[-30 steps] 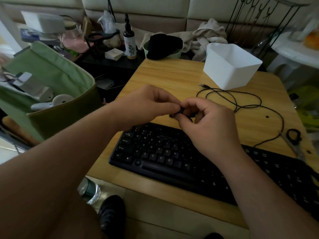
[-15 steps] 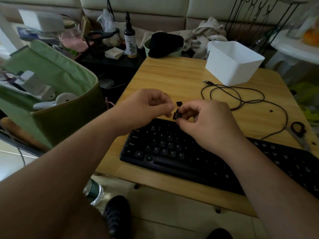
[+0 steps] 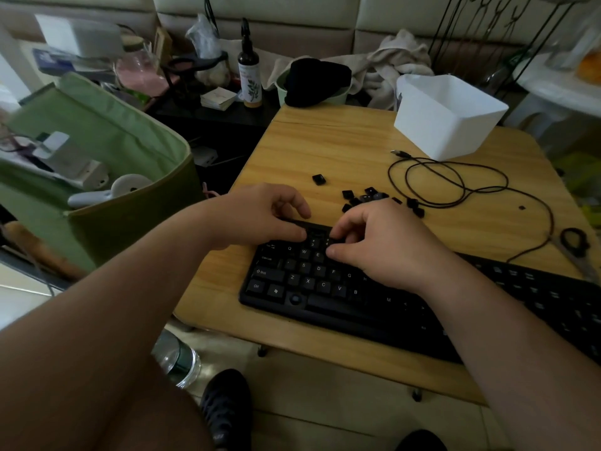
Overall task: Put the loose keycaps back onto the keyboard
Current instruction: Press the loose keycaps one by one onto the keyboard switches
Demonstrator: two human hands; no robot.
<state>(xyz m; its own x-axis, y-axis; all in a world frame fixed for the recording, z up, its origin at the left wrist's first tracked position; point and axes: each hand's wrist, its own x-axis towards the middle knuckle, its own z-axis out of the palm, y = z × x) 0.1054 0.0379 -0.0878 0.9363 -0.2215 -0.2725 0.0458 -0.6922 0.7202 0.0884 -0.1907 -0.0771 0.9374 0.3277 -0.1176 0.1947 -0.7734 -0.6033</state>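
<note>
Both hands, left (image 3: pixel 260 216) and right (image 3: pixel 380 242), press curled fingers (image 3: pixel 338 231) onto the flat black plastic keyboard's (image 3: pixel 325 284) top rows, likely seating a keycap hidden beneath, so whether they hold anything I cannot tell.

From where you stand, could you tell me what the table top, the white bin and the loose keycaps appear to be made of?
The table top looks like pale wood or wood-look laminate: yellowish grain lines, slight sheen.
The white bin seems thin matte plastic: smooth, evenly white, slightly translucent walls.
The loose keycaps look like black moulded plastic, small and square; the dim light hides their finish.
</note>
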